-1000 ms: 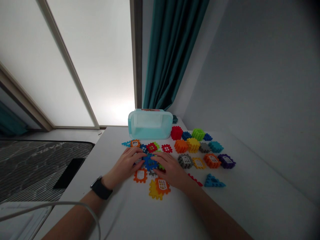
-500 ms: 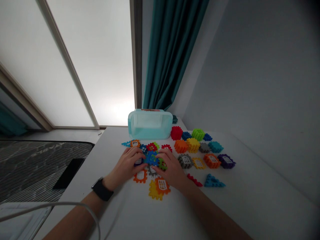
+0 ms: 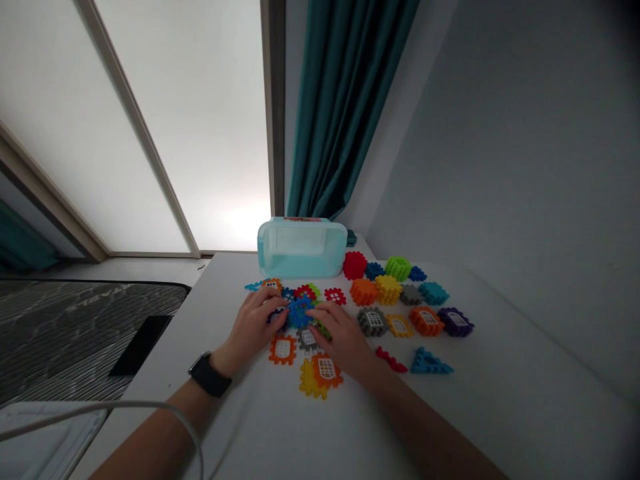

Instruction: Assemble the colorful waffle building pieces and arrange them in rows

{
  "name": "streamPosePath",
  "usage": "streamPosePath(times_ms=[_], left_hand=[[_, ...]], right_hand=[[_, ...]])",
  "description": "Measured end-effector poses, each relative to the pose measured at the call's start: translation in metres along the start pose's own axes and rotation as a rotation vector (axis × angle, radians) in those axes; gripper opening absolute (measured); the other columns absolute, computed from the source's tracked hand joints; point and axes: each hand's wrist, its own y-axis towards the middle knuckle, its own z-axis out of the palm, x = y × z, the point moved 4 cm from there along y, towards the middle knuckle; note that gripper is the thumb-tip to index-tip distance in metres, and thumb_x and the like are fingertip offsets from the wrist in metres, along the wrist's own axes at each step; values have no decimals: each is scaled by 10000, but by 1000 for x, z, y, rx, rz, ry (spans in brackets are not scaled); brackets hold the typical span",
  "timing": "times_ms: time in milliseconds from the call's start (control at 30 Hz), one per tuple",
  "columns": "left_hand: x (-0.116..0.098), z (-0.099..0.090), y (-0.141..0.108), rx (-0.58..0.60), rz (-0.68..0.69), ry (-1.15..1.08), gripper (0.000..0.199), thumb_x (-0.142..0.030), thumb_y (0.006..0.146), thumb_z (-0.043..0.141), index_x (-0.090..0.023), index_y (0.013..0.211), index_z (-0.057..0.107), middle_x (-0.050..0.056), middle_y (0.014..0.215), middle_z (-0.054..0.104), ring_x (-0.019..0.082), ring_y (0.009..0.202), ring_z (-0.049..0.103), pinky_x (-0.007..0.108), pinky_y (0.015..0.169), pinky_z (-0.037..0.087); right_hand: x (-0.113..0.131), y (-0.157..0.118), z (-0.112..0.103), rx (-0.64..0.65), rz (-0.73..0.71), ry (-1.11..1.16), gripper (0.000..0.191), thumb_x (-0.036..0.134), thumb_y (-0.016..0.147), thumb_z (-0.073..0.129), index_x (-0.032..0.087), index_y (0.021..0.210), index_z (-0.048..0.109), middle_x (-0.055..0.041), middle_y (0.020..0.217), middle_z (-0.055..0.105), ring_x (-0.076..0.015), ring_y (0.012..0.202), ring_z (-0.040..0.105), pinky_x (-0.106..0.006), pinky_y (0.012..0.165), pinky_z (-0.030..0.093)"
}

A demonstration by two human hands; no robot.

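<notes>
Both of my hands are at the middle of a spread of plastic interlocking gear-edged blocks. My left hand (image 3: pixel 253 327), with a black watch on its wrist, and my right hand (image 3: pixel 340 331) press in from either side on a blue block (image 3: pixel 300 312). A green block (image 3: pixel 323 329) lies under my right fingers, and a dark blue piece (image 3: pixel 277 315) lies by my left fingers. Below them are a grey window block (image 3: pixel 307 338), an orange window block (image 3: pixel 283 349), and an orange block (image 3: pixel 327 371) overlapping a yellow one (image 3: pixel 310 381).
A translucent teal plastic box (image 3: pixel 302 248) stands at the far end of the white table (image 3: pixel 225 300). Several coloured blocks lie to the right, beside a grey wall. Past the table's left edge is a striped dark surface with a black slab (image 3: pixel 140 345). A white cable (image 3: pixel 100 405) crosses the lower left.
My hands have drawn closer around the blue block, and the grey window block below them shows more. The view has shifted slightly.
</notes>
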Motion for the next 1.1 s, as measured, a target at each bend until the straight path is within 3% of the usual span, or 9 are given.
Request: streamPosePath(times_ms=[133,333,667,833,1100], left_hand=[[4,-2,0,17,31,41,152,-261,977,561,-206,998,702,78,1020,655,217,943,636,366,815,506],[3,-2,-1,51,88,37,160,-257,981,561,-205,1020,707,84,1030,649,218,951,627,375,834,500],[-11,-4,1,145,74,-3,152,-258,956,563,-199,1064,651,90,1082,646,229,1007,624,386,889,499],[-19,-4,4,206,156,107,439,-382,801,767,-194,1159,598,115,1162,638,286,1065,610,438,925,482],[-34,-1,22,164,245,161,388,-347,807,720,-168,1127,595,127,1122,645,281,997,621,447,921,495]], right_hand=[[-2,0,0,11,18,25,321,213,959,544,237,1279,546,-105,1121,663,-260,1042,666,-437,901,587],[-2,1,-4,26,-5,59,452,246,939,586,249,1382,494,-125,1353,584,-286,1274,567,-495,1054,519],[-2,1,-9,80,-22,105,363,243,939,609,239,1296,544,-120,1352,611,-271,1260,582,-495,1061,504],[-2,0,-18,52,-5,110,315,236,927,631,243,1236,571,-114,1327,629,-272,1234,597,-504,1059,494],[-2,1,-36,48,-7,27,262,220,938,609,229,1199,591,-120,1362,604,-279,1241,587,-510,1047,498]])
